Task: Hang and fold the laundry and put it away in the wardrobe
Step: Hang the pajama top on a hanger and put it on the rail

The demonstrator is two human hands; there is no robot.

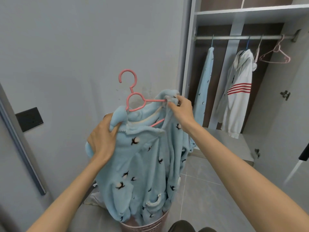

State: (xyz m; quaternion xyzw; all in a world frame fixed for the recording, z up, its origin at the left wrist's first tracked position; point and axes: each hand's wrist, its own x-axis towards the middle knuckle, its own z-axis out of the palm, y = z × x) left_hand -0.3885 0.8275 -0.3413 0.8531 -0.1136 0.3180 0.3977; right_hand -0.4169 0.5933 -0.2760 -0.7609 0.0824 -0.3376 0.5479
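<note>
Right, grey wall (66, 47) is filling the left half, w/ the wardrobe (250, 14) standing open on the right. Its rail (234, 37) is carrying a white hoodie (237, 97) w/ red stripes, a blue piece (204, 84) w/ dark print further left, and a spare hanger (275, 56), pink and bare, at the far right.

Top (142, 164), pale blue fleece w/ dark bird-like marks, is hanging in mid-air in front of the wall, centre frame, outside the wardrobe. Its lower end is reaching down to the basket (145, 225) at the bottom edge.

L hand (103, 139) is gripping the top's left shoulder, fingers curled into the fleece. R hand (181, 109) is pinching a bunch of the fabric at the other shoulder, right by the hanger (133, 97).

That one, pink too, is sitting in the neck opening: hook sticking up above the collar, one arm running across to the R fingertips, lower bar showing inside the neck.

Dark switch plate (29, 119) is sitting on the wall, far left.
</note>
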